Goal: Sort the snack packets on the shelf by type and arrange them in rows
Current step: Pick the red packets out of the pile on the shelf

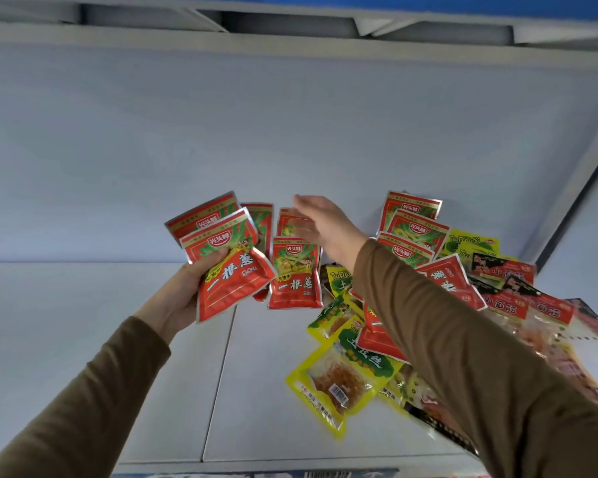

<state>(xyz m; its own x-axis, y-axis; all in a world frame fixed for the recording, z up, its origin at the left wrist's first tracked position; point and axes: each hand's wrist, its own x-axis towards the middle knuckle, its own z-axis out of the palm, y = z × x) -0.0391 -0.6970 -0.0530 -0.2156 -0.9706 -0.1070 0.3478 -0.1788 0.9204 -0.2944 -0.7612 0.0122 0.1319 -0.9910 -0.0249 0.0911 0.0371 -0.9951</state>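
My left hand [183, 291] grips a small stack of red snack packets [228, 270] above the white shelf [83, 322]. My right hand [321, 222] reaches forward with straight fingers over red packets [292, 274] leaning against the back wall; it holds nothing. More red packets [411, 222] stand at the back right. Yellow-green packets [339, 374] and black-and-red packets [504, 270] lie jumbled on the right, partly hidden by my right sleeve.
The shelf's white back wall [290, 132] rises behind the packets, and an upper shelf [290, 36] runs overhead. A grey upright [573, 191] bounds the right side. The left shelf panel is bare white surface.
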